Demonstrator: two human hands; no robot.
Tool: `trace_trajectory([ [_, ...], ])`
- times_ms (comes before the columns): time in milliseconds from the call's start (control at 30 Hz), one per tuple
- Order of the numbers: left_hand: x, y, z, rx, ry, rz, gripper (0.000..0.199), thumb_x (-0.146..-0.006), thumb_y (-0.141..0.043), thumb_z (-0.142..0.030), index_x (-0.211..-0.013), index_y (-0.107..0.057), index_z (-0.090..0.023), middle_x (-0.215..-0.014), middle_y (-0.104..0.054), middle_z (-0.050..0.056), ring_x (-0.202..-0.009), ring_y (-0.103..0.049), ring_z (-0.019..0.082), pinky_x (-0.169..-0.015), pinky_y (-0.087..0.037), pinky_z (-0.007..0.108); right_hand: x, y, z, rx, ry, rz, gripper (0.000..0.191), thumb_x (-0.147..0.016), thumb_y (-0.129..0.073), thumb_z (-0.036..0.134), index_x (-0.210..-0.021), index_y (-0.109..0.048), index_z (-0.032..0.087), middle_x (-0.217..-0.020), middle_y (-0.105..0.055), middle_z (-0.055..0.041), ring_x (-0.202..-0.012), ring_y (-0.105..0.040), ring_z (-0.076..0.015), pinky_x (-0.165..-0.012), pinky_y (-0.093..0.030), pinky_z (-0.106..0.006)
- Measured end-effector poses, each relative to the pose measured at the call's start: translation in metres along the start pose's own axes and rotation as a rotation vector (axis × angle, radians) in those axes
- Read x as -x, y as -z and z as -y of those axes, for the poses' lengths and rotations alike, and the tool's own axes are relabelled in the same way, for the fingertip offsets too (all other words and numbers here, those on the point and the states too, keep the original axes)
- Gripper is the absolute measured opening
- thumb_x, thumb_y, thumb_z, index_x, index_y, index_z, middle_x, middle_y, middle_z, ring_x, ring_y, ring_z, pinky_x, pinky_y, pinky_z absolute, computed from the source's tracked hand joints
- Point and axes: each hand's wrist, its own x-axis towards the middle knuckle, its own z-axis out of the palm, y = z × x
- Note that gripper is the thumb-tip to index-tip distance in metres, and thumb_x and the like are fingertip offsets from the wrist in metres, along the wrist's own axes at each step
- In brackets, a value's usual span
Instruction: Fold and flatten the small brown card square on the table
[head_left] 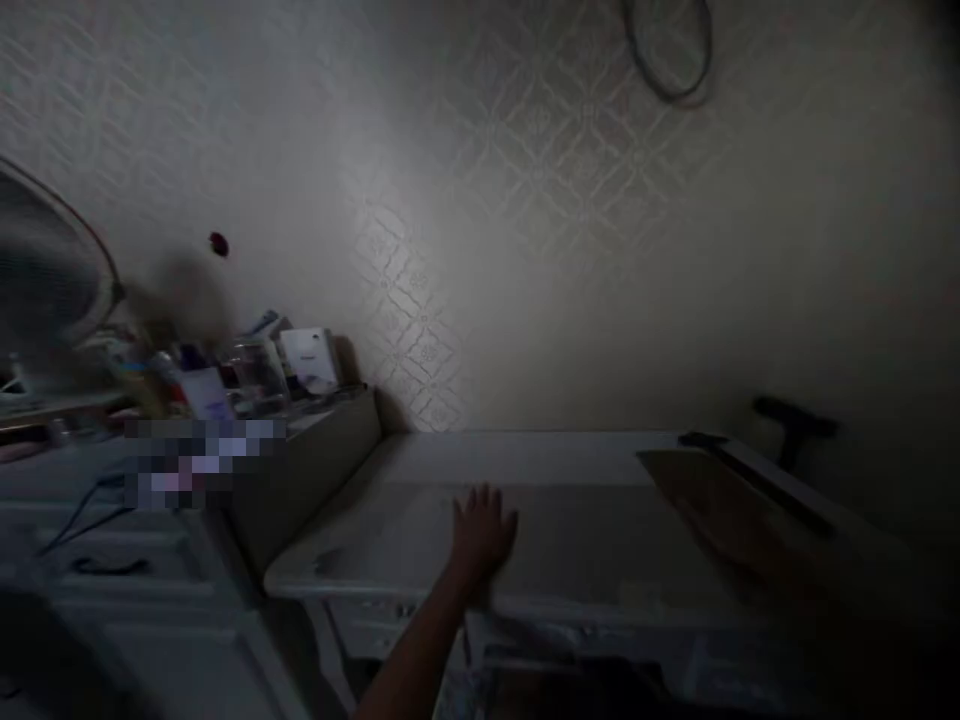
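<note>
My left hand lies on the pale tabletop, palm down and fingers spread, with nothing in it. At the right, my right hand overlaps the near left edge of a flat brown sheet or board. Blur and shadow hide whether its fingers grip that board or only rest against it. Just beyond the board, a long dark bar lies along the table's right side.
A dark T-shaped object stands by the wall at right. On the left, a white cabinet holds bottles, a clear container and a white box, with a round fan behind. A cable loop hangs on the patterned wall.
</note>
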Motion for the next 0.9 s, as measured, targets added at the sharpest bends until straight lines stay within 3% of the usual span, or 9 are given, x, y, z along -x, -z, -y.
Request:
trace_trajectory([
  [133,0.001,0.002,-0.001,-0.003,-0.003,-0.017,0.059,-0.092,-0.020,-0.050,-0.137,-0.038,-0.017,-0.147,-0.031,0.013,-0.135,-0.025,0.031,-0.106,-0.019,0.058,0.007,0.006,0.039,-0.086,0.087,0.036,0.064,-0.085,-0.037,0.043,-0.136,-0.036,0.004,-0.132,-0.047,-0.0230,-0.124,-0.042,-0.0334,-0.103,-0.030,-0.047],
  [333,0.001,0.001,-0.001,0.008,-0.006,-0.032,0.058,-0.092,-0.024,-0.048,-0.137,-0.039,-0.015,-0.146,-0.033,0.014,-0.134,-0.027,0.032,-0.105,-0.020,0.059,0.023,0.029,0.134,-0.260,0.268,0.220,0.069,-0.086,-0.037,0.046,-0.140,-0.031,0.004,-0.139,-0.041,-0.0198,-0.128,-0.038,-0.0295,-0.105,-0.032,-0.042],
  [533,0.000,-0.003,0.000,0.036,0.006,-0.056,0.059,-0.091,-0.026,-0.048,-0.139,-0.036,-0.014,-0.146,-0.033,0.013,-0.135,-0.027,0.032,-0.107,-0.018,0.058,0.032,0.052,0.213,-0.395,0.462,0.296,0.069,-0.084,-0.044,0.040,-0.143,-0.027,0.009,-0.142,-0.038,-0.0170,-0.130,-0.036,-0.0263,-0.104,-0.031,-0.040],
  [700,0.003,0.002,-0.003,0.073,0.016,-0.044,0.061,-0.091,-0.027,-0.049,-0.140,-0.034,-0.013,-0.146,-0.033,0.014,-0.134,-0.028,0.031,-0.107,-0.017,0.058,0.012,0.053,0.238,-0.413,0.443,0.366,0.069,-0.085,-0.045,0.041,-0.144,-0.025,0.010,-0.126,-0.054,-0.0191,-0.114,-0.053,-0.0286,-0.094,-0.039,-0.040],
  [900,0.004,0.003,-0.003,0.105,0.028,-0.034,0.062,-0.090,-0.030,-0.048,-0.141,-0.032,-0.013,-0.146,-0.033,0.014,-0.135,-0.027,0.031,-0.108,-0.015,0.058,-0.019,0.022,0.232,-0.437,0.421,0.242,0.070,-0.081,-0.052,0.041,-0.141,-0.031,0.012,-0.143,-0.037,-0.0133,-0.132,-0.032,-0.0240,-0.107,-0.026,-0.036],
])
